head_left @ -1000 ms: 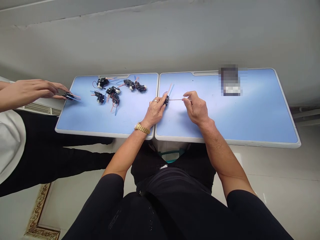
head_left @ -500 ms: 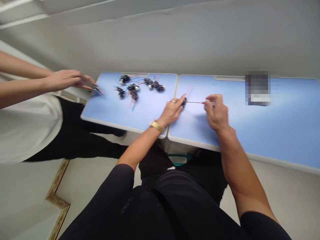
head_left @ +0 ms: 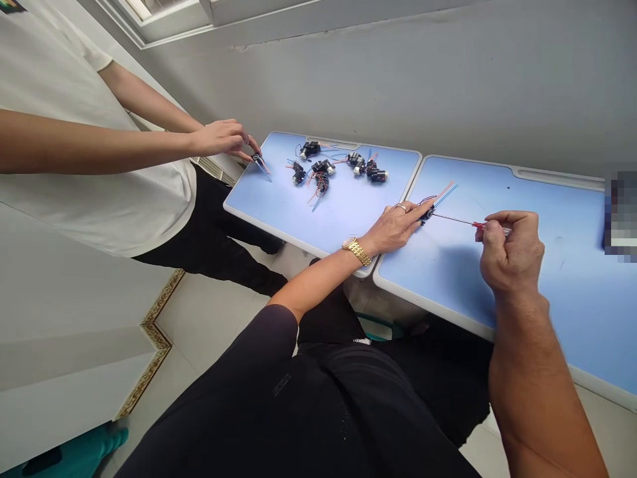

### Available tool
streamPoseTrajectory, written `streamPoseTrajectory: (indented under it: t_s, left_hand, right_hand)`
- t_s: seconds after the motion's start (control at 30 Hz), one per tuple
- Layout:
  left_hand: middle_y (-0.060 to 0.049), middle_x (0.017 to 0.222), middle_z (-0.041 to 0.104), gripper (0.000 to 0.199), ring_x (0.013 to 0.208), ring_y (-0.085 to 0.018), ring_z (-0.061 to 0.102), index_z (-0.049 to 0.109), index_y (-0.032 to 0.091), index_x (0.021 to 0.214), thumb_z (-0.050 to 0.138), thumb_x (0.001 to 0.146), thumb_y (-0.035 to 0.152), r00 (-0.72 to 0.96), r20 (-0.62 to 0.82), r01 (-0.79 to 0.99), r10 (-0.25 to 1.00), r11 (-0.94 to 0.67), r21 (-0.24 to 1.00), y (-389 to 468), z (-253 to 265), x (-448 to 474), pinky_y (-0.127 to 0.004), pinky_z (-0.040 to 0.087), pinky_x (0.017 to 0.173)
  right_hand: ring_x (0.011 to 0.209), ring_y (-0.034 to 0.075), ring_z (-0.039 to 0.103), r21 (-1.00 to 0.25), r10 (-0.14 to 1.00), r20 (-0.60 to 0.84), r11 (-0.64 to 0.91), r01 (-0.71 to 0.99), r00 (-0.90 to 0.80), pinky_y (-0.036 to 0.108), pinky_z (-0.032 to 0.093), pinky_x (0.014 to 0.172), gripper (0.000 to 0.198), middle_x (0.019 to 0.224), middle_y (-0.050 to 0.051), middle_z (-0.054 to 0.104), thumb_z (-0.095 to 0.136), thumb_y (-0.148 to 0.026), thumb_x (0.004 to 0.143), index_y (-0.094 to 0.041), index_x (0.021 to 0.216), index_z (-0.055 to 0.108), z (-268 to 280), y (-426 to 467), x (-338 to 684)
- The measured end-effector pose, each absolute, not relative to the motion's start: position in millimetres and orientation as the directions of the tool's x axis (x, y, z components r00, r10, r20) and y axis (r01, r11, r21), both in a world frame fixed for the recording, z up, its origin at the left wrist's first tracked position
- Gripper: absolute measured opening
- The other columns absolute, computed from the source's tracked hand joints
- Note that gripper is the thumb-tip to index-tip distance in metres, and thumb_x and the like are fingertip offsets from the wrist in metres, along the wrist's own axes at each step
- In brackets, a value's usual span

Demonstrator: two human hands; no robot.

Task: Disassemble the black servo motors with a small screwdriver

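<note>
My left hand (head_left: 395, 226), with a gold watch at the wrist, grips a small black part with wires and pink and blue strips (head_left: 426, 212) on the right-hand blue table. Fingers partly cover this part. Wrapped in my right hand (head_left: 515, 249) is a screwdriver (head_left: 455, 220) with a red and clear handle. Its thin shaft points left, and the tip meets the black part, or comes very near it. I cannot make out the exact contact spot.
Several similar black parts with wires (head_left: 323, 169) lie on the left-hand blue table (head_left: 343, 219). Beyond it a co-worker's hand (head_left: 223, 139) holds another small part (head_left: 257, 159). A blurred-out object (head_left: 622, 212) sits at the far right. A grey wall (head_left: 398, 79) runs behind the tables.
My view has swung left, so the tables appear further right and more of the co-worker shows. The picture is sharper. My grip on the part and on the screwdriver looks the same.
</note>
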State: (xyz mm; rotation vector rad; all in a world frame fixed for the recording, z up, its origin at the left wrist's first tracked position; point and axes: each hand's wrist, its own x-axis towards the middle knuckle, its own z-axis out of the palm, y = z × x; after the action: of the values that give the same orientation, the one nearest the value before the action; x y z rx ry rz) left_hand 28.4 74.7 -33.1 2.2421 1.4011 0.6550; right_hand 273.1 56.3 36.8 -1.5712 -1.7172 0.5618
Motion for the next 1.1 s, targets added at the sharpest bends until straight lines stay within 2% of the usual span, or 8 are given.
streamPoseTrajectory:
  t_s: [0.13,0.37,0.47,0.57,0.7,0.83,0.97,1.1]
  left_hand:
    - [-0.018,0.144,0.066,0.066,0.133,-0.031,0.058,0.03,0.021,0.183,0.035,0.117,0.029,0.381,0.171,0.713,0.909,-0.406,0.572,74.3,-32.4,28.9,-0.045,0.042,0.11]
    - [-0.018,0.143,0.068,0.066,0.134,-0.032,0.058,0.028,0.023,0.184,0.034,0.118,0.031,0.375,0.197,0.713,0.906,-0.418,0.563,76.7,-39.3,29.4,-0.046,0.044,0.11]
    - [-0.017,0.143,0.069,0.067,0.128,-0.031,0.062,0.027,0.025,0.184,0.036,0.119,0.035,0.372,0.222,0.689,0.901,-0.428,0.584,77.9,-39.1,25.8,-0.045,0.046,0.111]
    - [-0.018,0.145,0.07,0.066,0.125,-0.031,0.065,0.04,0.02,0.18,0.044,0.116,0.037,0.361,0.271,0.605,0.892,-0.445,0.66,77.5,-33.7,21.5,-0.046,0.047,0.116]
    - [-0.016,0.154,0.071,0.068,0.128,-0.03,0.067,0.051,0.023,0.175,0.06,0.111,0.045,0.32,0.283,0.397,0.904,-0.399,0.827,77.4,-25.7,22.8,-0.044,0.049,0.119]
    - [-0.012,0.152,0.073,0.074,0.132,-0.027,0.07,0.055,0.025,0.172,0.076,0.104,0.044,0.325,0.196,0.129,0.925,-0.249,0.96,74.2,-19.9,34.2,-0.042,0.05,0.123]
    - [-0.009,0.134,0.078,0.081,0.117,-0.021,0.073,0.054,0.023,0.173,0.082,0.098,0.037,0.349,0.083,-0.021,0.934,-0.081,0.996,73.0,-18.1,40.9,-0.04,0.054,0.119]
    - [-0.007,0.126,0.077,0.08,0.11,-0.018,0.073,0.057,0.024,0.171,0.083,0.096,0.032,0.339,0.042,-0.103,0.94,-0.007,0.995,73.5,-18.8,40.9,-0.036,0.056,0.111]
  right_hand:
    - [0.07,0.029,0.071,-0.737,0.981,0.187,0.109,0.667,0.046,0.048,0.055,0.081,0.01,0.072,0.003,0.069,0.051,-0.043,0.097,-0.034,0.1,0.047,33.7,56.8,274.8]
    - [0.089,0.032,0.08,-0.77,0.96,0.273,0.177,0.614,0.066,0.049,0.059,0.086,0.024,0.092,0.007,0.076,0.06,-0.037,0.085,-0.031,0.107,0.053,21.0,61.6,278.1]
    - [0.089,0.03,0.082,-0.796,0.943,0.323,0.225,0.562,0.081,0.046,0.061,0.087,0.02,0.089,0.006,0.078,0.063,-0.035,0.087,-0.03,0.106,0.057,21.4,62.2,276.1]
    - [0.083,0.024,0.081,-0.803,0.924,0.379,0.307,0.511,0.041,0.04,0.062,0.081,0.012,0.088,0.003,0.077,0.062,-0.039,0.094,-0.029,0.1,0.06,35.2,61.4,272.7]
    - [0.08,0.023,0.077,-0.696,0.892,0.44,0.413,0.588,-0.105,0.039,0.059,0.078,0.011,0.092,0.004,0.081,0.059,-0.039,0.102,-0.029,0.1,0.061,68.5,67.2,274.3]
    - [0.089,0.027,0.075,-0.514,0.879,0.39,0.456,0.727,-0.275,0.042,0.055,0.085,0.017,0.099,0.007,0.081,0.052,-0.04,0.109,-0.028,0.105,0.064,102.4,73.1,276.6]
    - [0.086,0.028,0.067,-0.335,0.86,0.351,0.485,0.807,-0.371,0.041,0.048,0.081,0.033,0.089,0.008,0.074,0.04,-0.042,0.115,-0.027,0.105,0.066,119.1,77.0,267.8]
    - [0.088,0.03,0.064,-0.277,0.846,0.309,0.517,0.81,-0.435,0.044,0.047,0.082,0.034,0.089,0.009,0.071,0.038,-0.042,0.116,-0.027,0.107,0.067,126.5,80.9,258.8]
